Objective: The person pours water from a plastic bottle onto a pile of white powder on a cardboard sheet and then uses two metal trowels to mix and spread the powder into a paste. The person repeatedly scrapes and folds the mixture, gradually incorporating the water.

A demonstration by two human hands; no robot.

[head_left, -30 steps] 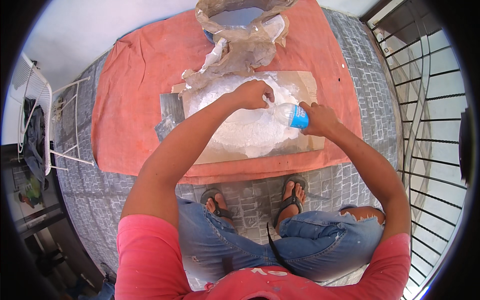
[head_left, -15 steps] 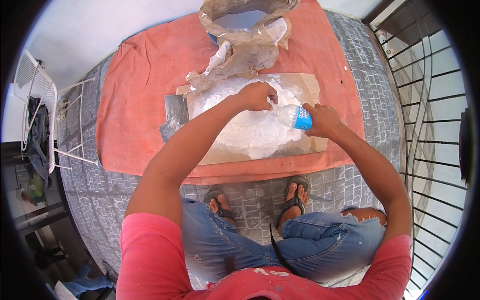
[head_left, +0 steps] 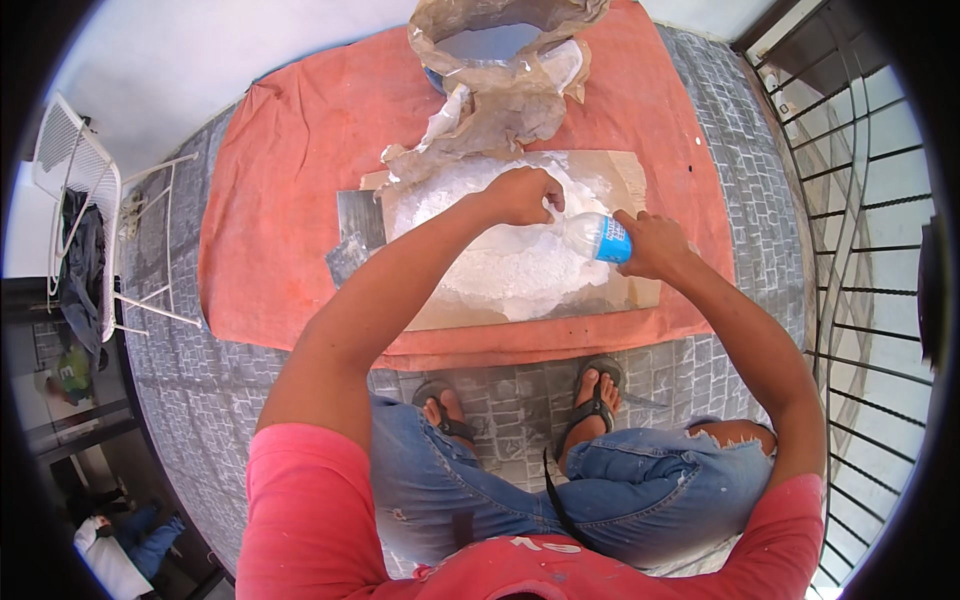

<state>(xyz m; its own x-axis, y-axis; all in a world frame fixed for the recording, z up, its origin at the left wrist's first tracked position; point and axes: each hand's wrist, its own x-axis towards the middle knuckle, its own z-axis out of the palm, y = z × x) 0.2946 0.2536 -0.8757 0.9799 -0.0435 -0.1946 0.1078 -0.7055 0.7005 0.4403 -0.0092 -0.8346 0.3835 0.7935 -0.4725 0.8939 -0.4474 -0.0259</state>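
Note:
My right hand (head_left: 655,246) is wrapped round the base of a clear plastic bottle (head_left: 587,233) with a blue label. The bottle is tilted well over, its neck pointing left toward my other hand. Curled with fingertips together at the bottle's mouth, my left hand (head_left: 522,195) pinches something small and whitish that I cannot make out. Both hands are over a wide heap of white powder (head_left: 500,275), spread on a flat sheet of cardboard (head_left: 628,180).
Beyond the heap, a torn brown paper bag (head_left: 520,120) lines a round container on the orange cloth (head_left: 290,150). Flat grey pieces (head_left: 358,222) lie left of the cardboard. A white metal chair (head_left: 90,170) stands far left, a barred gate (head_left: 870,240) right. People show at lower left.
The whole view has shifted slightly. My hands and the bottle keep nearly the same pose over the powder.

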